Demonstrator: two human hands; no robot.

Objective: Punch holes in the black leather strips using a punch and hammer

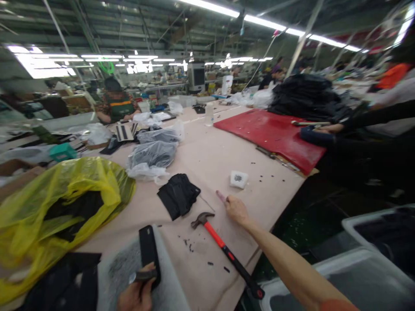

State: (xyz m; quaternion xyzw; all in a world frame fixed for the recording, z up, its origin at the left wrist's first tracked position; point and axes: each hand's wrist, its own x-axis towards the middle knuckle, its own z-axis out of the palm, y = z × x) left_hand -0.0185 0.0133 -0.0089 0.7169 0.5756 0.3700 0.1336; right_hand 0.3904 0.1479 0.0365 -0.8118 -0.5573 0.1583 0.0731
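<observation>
My left hand (138,296) is closed around a short metal punch-like tool (142,275), its round end facing left. Under those fingers lies a black strip (149,244) with a small slot near its far end, resting on a grey slab (171,276). My right hand (236,209) reaches out over the table, fingers closed on a small pinkish stick (221,196) whose kind I cannot make out. Between my hands lies a claw hammer (215,233) with a red and black handle. A stack of black fabric pieces (179,194) sits left of my right hand.
A white container (239,179) of small dark bits stands beyond my right hand. A yellow plastic bag (119,185) spreads along the left. A red board (259,129) lies at the far right, where a co-worker's hand (327,128) rests. White bins (324,276) stand below the right edge.
</observation>
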